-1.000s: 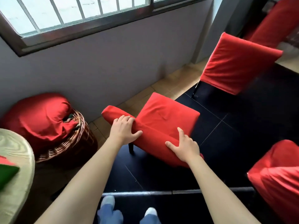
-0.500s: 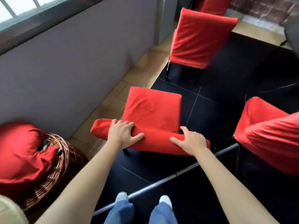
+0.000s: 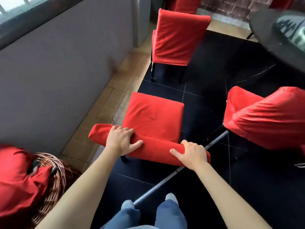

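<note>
Soft daylight comes from the window (image 3: 19, 9) at the top left, so the room is bright. The red chair (image 3: 153, 116) in the middle looks sharp, but the dark table (image 3: 267, 35) and the edges are blurry.

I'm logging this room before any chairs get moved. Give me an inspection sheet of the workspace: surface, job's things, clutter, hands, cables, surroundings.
Surface: black tiled floor; tan tiles along the wall.
Job's things: red-covered chair, upright, seat facing away from the person.
Clutter: wicker basket holding red cloth; metal bar lying on the floor by the feet.
Grippers: left hand and right hand each grip the top of the chair's backrest.
Cables: nothing seen.
Surroundings: far red chair, red chair at right, dark table, grey wall, window.
</note>
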Tool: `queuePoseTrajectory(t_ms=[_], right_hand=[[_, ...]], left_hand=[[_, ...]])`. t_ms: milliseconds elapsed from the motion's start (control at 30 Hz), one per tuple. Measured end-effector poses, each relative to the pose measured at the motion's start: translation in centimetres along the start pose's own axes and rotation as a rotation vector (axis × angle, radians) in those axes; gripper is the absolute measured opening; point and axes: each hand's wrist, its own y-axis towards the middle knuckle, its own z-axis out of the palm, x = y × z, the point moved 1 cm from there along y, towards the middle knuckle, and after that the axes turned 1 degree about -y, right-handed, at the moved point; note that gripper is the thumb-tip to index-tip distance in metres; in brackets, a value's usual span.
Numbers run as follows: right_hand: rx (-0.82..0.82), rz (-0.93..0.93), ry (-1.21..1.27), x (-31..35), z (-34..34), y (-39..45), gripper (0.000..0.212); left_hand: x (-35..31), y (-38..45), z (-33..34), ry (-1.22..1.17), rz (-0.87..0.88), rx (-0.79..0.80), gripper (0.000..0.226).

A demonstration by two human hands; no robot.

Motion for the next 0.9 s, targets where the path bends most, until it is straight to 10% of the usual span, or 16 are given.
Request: queuePoseTrajectory(t_ms=[900], right_hand=[[-0.086,0.119,-0.113,-2.8,-2.0,6.8,0.103]], left_hand=[[-1.1,10.7,-0.2,0.021,0.076,-0.035,0.083]])
